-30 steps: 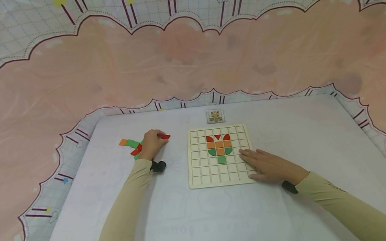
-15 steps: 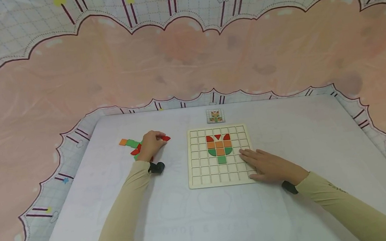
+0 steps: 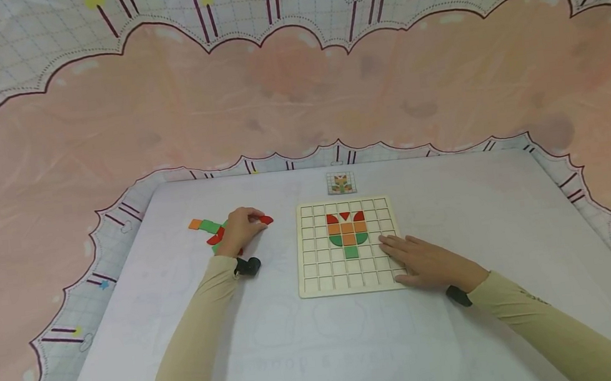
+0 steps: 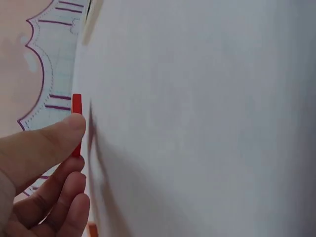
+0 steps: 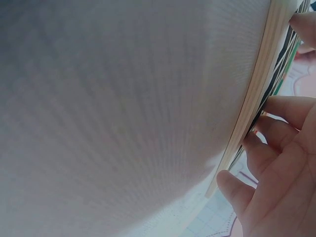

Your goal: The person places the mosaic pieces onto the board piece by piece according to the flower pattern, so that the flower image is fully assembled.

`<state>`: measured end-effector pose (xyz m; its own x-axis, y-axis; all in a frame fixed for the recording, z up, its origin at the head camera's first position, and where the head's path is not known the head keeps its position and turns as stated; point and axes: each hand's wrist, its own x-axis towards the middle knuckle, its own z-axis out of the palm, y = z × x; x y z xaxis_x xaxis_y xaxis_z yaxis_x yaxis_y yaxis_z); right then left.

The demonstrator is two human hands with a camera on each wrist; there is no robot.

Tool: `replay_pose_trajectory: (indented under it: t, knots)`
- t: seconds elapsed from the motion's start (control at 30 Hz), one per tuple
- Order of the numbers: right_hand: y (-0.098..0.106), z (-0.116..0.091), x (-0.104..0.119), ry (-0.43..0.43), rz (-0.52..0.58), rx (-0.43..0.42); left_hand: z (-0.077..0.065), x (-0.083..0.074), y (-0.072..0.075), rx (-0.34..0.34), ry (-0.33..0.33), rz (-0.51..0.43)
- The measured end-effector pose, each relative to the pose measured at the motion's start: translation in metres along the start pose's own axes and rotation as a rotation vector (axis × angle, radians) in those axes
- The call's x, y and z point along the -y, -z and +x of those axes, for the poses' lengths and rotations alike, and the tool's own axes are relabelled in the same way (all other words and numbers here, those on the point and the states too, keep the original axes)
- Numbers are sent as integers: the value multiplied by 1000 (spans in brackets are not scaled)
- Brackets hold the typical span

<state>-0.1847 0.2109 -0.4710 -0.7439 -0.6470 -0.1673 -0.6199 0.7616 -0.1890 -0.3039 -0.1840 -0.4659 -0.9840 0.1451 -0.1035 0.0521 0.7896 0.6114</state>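
My left hand pinches a red tile between thumb and fingers, left of the board. In the left wrist view the red tile shows edge-on, the thumb over its middle. Beside and partly under that hand lie loose tiles: an orange one, a green one, a red one and others half hidden. My right hand rests with spread fingers on the right edge of the pale gridded board. Red, orange and green tiles form a tulip shape in its grid.
A small card with a printed flower pattern lies just behind the board. All of this is on a white-covered table. Behind the table hangs a peach and white patterned cloth.
The red tile in my left hand has turned a little and sits slightly lower. The left wrist has shifted slightly to the left. My right hand and the board stay in place.
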Motion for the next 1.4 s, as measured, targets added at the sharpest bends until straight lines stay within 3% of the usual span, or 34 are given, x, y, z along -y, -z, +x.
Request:
replay_pose_trajectory:
  t: [0.27,0.53,0.73,0.93,1.13,1.4]
  knots:
    - [1,1,0,-4,15,3,-5,-30,-9,62,-88,-45]
    - [1,0,1,-22,13,14,-24,-68,-35,158,-261,-53]
    - [2,-2,2,-4,11,-14,-36,-80,-53,242,-365,-30]
    - [3,-2,3,5,19,-23,-41,-84,-64,310,-411,-26]
    - [4,-2,5,-17,25,-4,-40,-86,-71,333,-456,-19]
    - [1,0,2,-6,19,-2,-38,-87,-78,347,-389,-2]
